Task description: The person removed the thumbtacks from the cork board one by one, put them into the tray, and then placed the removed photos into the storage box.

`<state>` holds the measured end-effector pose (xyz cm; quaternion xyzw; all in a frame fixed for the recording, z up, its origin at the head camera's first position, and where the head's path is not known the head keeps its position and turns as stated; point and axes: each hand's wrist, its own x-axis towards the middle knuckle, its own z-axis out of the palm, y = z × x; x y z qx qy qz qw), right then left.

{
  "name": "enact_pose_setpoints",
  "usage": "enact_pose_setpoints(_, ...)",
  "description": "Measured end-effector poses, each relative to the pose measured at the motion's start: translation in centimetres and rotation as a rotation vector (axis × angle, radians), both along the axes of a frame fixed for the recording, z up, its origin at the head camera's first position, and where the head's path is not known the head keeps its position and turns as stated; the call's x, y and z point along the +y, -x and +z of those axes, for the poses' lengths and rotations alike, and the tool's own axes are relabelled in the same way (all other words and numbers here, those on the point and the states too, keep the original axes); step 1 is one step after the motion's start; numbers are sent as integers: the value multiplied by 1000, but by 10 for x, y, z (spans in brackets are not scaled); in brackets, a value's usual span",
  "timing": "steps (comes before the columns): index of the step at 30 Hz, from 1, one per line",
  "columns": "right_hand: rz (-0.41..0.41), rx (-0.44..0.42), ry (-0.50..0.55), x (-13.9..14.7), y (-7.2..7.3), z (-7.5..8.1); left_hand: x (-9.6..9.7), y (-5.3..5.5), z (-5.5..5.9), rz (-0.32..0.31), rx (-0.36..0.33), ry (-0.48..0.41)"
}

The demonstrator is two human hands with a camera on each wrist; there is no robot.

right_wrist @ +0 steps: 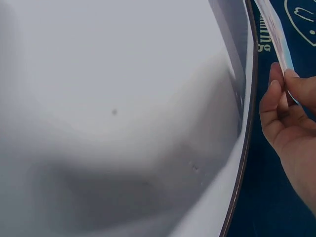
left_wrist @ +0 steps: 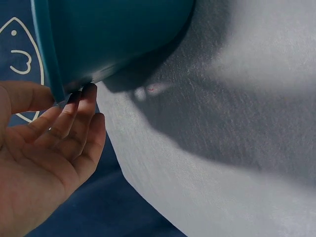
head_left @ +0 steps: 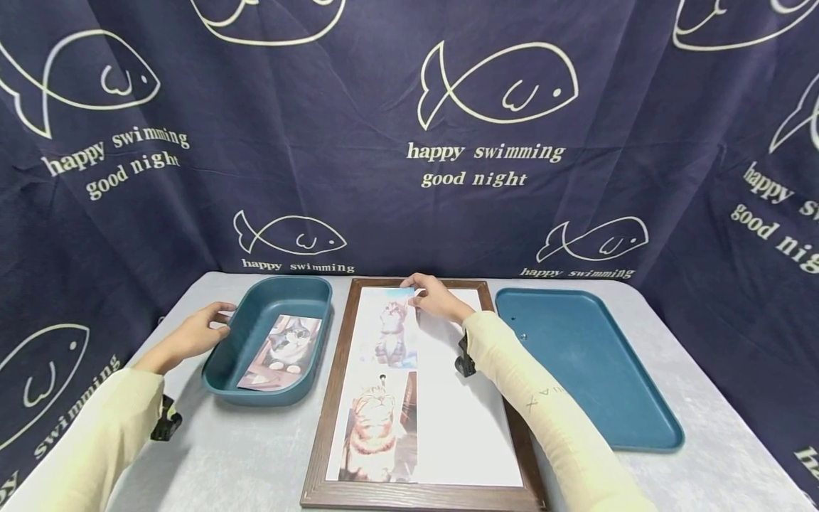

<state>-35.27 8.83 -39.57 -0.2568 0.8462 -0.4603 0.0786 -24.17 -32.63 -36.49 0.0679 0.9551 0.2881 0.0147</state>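
Observation:
My left hand (head_left: 200,331) is at the left rim of a deep teal tray (head_left: 233,392). In the left wrist view the thumb and bent fingers pinch that rim from both sides. A picture of a grey-and-white cat (head_left: 291,348) lies in the tray. With thumb and fingers, my right hand (head_left: 438,297) pinches the top right corner of a kitten picture (head_left: 392,334), over the upper left of a white board with a brown wooden frame (head_left: 335,384). The right wrist view shows this picture nearly edge-on. Below it, an orange cat picture (head_left: 372,437) lies on the board.
A shallow teal tray (head_left: 589,363) lies to the right of the framed board, with small specks near its left edge. The grey table (head_left: 716,434) ends at a dark blue fish-print curtain (head_left: 377,178) behind and at both sides.

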Motion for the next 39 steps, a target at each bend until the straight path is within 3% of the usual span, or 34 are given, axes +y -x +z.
enact_pose_setpoints(9, -12, -77, 24, 1, 1, 4, -3, 2, -1, 23, -104, -9)
enact_pose_setpoints(25, 35, -70, 132, -7, 1, 16, -1, 2, -1, 26, -112, -2)
enact_pose_setpoints(39, 64, -77, 134, -31, -1, 32, 1, 1, 0, 22, -93, -1)
